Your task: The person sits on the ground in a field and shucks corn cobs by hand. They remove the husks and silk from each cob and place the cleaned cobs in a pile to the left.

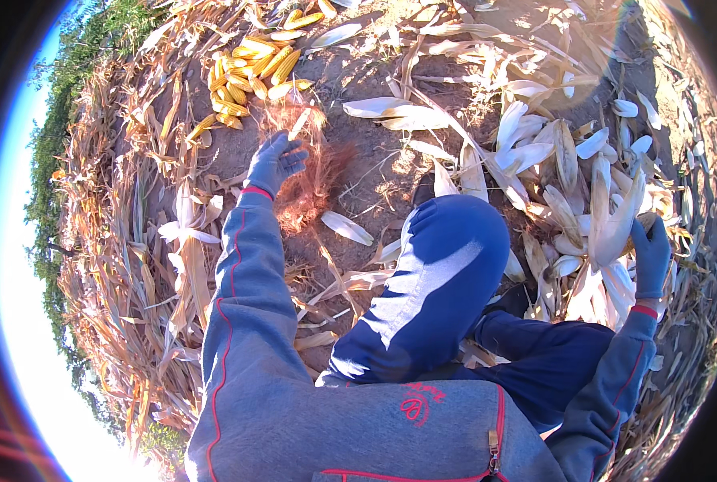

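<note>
My left hand (277, 161), in a grey-blue knit glove, reaches out over the bare soil with its fingers apart and nothing held in them. Just beyond it lies a pile of husked yellow corn cobs (256, 67). Reddish-brown corn silk (303, 208) is strewn on the ground beside that hand, and some strands look blurred. At the right, my gloved right hand (652, 256) grips the base of a pale, peeled-back corn husk (614, 220). Whether a cob is still inside this husk cannot be seen.
Loose white husks (530, 141) are heaped ahead and to the right. Dry corn stalks (123, 253) cover the left side. A single husk leaf (347, 228) lies on the soil near my bent knee (455, 241). Green trees (63, 138) stand at the far left.
</note>
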{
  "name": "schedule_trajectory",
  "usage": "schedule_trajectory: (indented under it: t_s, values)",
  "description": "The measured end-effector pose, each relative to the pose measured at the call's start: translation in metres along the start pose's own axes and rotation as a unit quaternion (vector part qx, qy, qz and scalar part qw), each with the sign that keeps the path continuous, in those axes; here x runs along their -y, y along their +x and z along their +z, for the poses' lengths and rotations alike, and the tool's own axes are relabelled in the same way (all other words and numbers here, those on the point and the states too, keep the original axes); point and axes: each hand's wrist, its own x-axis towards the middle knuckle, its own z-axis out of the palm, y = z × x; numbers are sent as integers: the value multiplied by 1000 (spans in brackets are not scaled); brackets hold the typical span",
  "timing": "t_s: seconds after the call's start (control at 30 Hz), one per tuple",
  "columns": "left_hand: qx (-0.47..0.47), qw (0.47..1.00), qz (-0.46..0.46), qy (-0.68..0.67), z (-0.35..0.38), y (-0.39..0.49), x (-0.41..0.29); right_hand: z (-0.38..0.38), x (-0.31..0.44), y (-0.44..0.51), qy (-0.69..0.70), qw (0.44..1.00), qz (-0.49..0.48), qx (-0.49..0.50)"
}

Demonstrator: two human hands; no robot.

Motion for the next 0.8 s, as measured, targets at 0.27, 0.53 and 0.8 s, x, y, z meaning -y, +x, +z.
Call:
schedule_trajectory:
  t_s: [0.27, 0.53, 0.8]
  values:
    - [-186, 925, -331, -17, -85, -33, 164, -3, 2, -6, -26, 1000, 9, -1]
    - [-428, 855, -277, 95, -175, -89, 189, -4, 14, -8, -43, 999, 1, -1]
    - [-590, 700, -147, 374, -247, -122, 148, -18, 1, -11, 222, 972, 50, -54]
